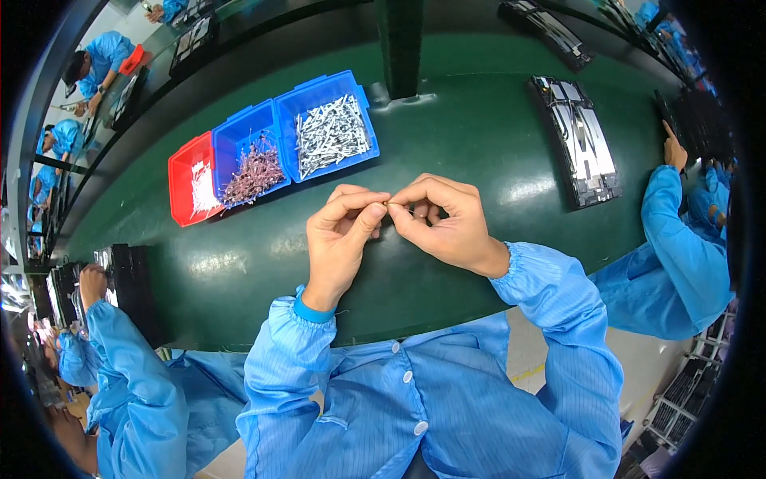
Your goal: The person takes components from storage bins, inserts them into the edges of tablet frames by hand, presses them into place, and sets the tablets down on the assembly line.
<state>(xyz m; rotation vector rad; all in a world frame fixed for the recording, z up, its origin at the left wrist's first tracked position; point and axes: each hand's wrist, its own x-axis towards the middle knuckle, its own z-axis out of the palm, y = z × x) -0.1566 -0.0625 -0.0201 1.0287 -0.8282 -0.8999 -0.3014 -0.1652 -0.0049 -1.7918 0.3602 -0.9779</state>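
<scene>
Above the green tabletop [431,299], my left hand [341,231] and my right hand [447,219] meet fingertip to fingertip. Both pinch a tiny brownish piece [386,203] between thumb and forefinger; it is too small to name and mostly covered by the fingers. A blue band circles my left wrist. Just beyond my hands stand three joined bins: a blue bin [363,104] of small silver and black parts, a blue bin [227,128] of thin reddish-brown leaded parts, and a red bin [182,188] of small white pieces.
A flat black and silver electronic assembly [576,144] lies at the right. A dark green post [397,48] rises behind the bins. Further assemblies [550,32] rest on the raised shelf at the back. Co-workers in blue smocks sit close on the left [136,383] and right [674,239].
</scene>
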